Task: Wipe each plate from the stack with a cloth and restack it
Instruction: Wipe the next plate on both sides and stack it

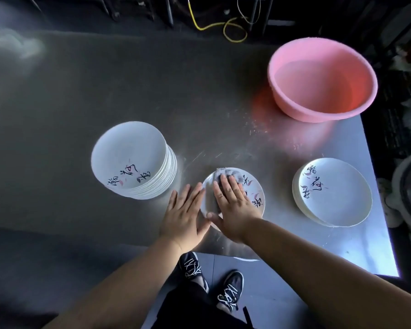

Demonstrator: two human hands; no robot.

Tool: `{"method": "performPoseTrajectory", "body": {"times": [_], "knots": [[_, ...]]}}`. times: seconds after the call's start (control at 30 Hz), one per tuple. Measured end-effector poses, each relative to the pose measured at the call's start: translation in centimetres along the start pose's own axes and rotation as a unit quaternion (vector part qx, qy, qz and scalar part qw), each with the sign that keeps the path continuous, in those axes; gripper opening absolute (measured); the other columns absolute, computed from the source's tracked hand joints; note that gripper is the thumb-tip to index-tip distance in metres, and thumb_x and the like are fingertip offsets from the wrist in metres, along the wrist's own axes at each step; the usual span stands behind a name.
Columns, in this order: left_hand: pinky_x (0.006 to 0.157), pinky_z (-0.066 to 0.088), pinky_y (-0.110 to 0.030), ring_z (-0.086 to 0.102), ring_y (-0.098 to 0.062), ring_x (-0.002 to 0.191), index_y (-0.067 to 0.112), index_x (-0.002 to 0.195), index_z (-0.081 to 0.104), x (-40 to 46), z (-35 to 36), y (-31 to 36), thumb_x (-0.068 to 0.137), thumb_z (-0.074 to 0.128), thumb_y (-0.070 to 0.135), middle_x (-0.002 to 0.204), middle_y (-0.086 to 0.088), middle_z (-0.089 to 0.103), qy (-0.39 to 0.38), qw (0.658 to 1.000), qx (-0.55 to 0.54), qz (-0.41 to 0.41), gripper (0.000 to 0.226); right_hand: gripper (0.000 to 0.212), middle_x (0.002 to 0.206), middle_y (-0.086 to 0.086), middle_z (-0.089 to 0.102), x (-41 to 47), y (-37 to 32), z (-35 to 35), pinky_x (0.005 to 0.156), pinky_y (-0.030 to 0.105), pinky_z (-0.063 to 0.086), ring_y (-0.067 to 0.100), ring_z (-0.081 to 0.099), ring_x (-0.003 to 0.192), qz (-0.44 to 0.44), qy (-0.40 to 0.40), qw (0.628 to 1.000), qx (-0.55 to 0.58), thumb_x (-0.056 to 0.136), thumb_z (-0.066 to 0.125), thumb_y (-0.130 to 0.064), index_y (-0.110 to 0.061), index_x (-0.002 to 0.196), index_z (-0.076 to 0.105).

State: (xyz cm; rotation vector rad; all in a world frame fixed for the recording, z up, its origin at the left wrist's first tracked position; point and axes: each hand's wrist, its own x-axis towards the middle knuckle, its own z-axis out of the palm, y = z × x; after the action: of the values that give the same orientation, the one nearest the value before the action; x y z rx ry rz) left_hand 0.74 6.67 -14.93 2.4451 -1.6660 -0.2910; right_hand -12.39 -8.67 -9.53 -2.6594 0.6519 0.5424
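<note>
Wiping: the right hand (233, 205) presses a grey cloth (226, 179) flat onto the single plate (254, 195) on the metal table (199, 96), near the table's front edge.
Risk, slide: the plate may skate on the smooth steel toward 6 o'clock and off the edge, if the wiping push outruns the left hand's bracing.
Risk, stacks: a wide sweep toward 9 o'clock could knock the tall stack (133, 160); I judge this less likely.
Right fingers: straight, close together, lying on the cloth, which shows beyond the fingertips at 12 o'clock.
Left hand (185, 210): fingers straight and slightly spread, resting at the plate's rim on its 9 o'clock side; thumb near the right thumb.
Plate position: between the tall stack at 10 o'clock and the short stack (332, 193) at 3 o'clock.
Basin (323, 79): pink, at 1 o'clock, well apart.
</note>
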Motion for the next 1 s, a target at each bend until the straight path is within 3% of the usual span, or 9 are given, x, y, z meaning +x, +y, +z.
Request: {"method": "performPoseTrajectory", "body": {"times": [0.07,0.17,0.27,0.4,0.5,0.67,0.8,0.93,1.0], "knots": [[0.126,0.019,-0.059,0.018,-0.027,0.160,0.017,0.165,0.026,0.0,-0.1,-0.1,0.102,0.030,0.063,0.174,0.003,0.017,-0.010,1.000,0.003,0.001,0.078,0.094,0.167,0.003,-0.036,-0.1,0.2,0.1,0.129,0.043,-0.016,0.022,-0.036,0.153,-0.017,-0.014,1.000,-0.014,0.096,0.014,-0.077,-0.018,0.162,-0.019],[0.127,0.019,-0.058,0.021,-0.026,0.160,0.018,0.164,0.026,-0.1,-0.3,0.0,0.101,0.032,0.064,0.174,0.004,0.019,-0.010,1.000,-0.002,-0.005,0.078,0.095,0.175,0.008,-0.011,-2.3,0.9,1.1,0.131,0.051,0.004,0.028,-0.020,0.158,-0.103,0.009,0.993,-0.049,0.099,0.021,-0.076,-0.014,0.167,-0.001],[0.127,0.018,-0.056,0.019,-0.025,0.160,0.021,0.165,0.024,-0.1,-0.2,0.1,0.104,0.019,0.064,0.174,0.006,0.016,-0.005,1.000,-0.004,-0.010,0.075,0.098,0.174,0.004,-0.010,-4.7,2.1,1.8,0.130,0.050,-0.005,0.027,-0.020,0.159,-0.181,-0.040,0.980,-0.075,0.096,0.010,-0.084,-0.018,0.168,0.000],[0.125,0.022,-0.058,0.025,-0.028,0.158,0.018,0.164,0.029,-0.2,0.0,0.0,0.103,0.035,0.061,0.173,0.003,0.020,0.008,1.000,0.003,0.000,0.075,0.096,0.172,0.012,0.024,-3.0,2.6,0.3,0.126,0.056,0.026,0.031,0.006,0.159,-0.136,0.004,0.988,-0.073,0.100,0.012,-0.078,-0.007,0.160,0.035],[0.128,0.019,-0.056,0.020,-0.027,0.160,0.019,0.164,0.027,-0.2,0.0,-0.1,0.101,0.042,0.064,0.174,0.002,0.019,0.008,1.000,0.007,0.000,0.080,0.114,0.175,0.007,-0.010,-1.5,1.9,-1.1,0.129,0.042,-0.008,0.028,-0.017,0.160,-0.054,-0.028,0.997,-0.041,0.085,-0.009,-0.082,-0.007,0.166,0.016],[0.126,0.021,-0.057,0.023,-0.027,0.159,0.020,0.164,0.028,-0.2,-0.1,0.0,0.103,0.030,0.063,0.173,0.004,0.022,0.010,1.000,-0.001,-0.005,0.075,0.098,0.170,0.009,0.018,-5.9,2.2,2.0,0.124,0.054,0.024,0.036,0.014,0.158,-0.132,-0.003,0.989,-0.063,0.099,0.018,-0.082,-0.009,0.164,0.018],[0.126,0.022,-0.058,0.026,-0.028,0.158,0.019,0.163,0.032,-0.1,0.0,0.0,0.103,0.032,0.060,0.172,0.004,0.025,0.024,1.000,-0.007,-0.001,0.072,0.100,0.173,0.006,0.015,-6.1,3.4,2.2,0.128,0.053,0.016,0.031,0.005,0.159,-0.129,-0.013,0.989,-0.073,0.097,0.013,-0.084,-0.012,0.166,0.020],[0.127,0.019,-0.057,0.021,-0.027,0.159,0.019,0.163,0.029,-0.1,0.0,0.0,0.100,0.043,0.059,0.173,0.003,0.022,0.018,1.000,0.003,-0.001,0.076,0.110,0.173,0.003,-0.022,-2.5,3.9,-0.1,0.130,0.045,-0.012,0.025,-0.024,0.158,-0.012,-0.022,0.998,-0.059,0.083,-0.003,-0.084,-0.013,0.167,-0.007],[0.127,0.019,-0.056,0.021,-0.027,0.159,0.019,0.164,0.029,-0.1,0.0,-0.1,0.100,0.042,0.059,0.173,0.004,0.022,0.018,1.000,0.004,-0.002,0.076,0.113,0.171,0.004,-0.026,-2.9,3.5,-0.2,0.127,0.042,-0.019,0.026,-0.026,0.158,-0.012,-0.034,0.998,-0.049,0.082,-0.011,-0.088,-0.012,0.166,-0.010]]}}
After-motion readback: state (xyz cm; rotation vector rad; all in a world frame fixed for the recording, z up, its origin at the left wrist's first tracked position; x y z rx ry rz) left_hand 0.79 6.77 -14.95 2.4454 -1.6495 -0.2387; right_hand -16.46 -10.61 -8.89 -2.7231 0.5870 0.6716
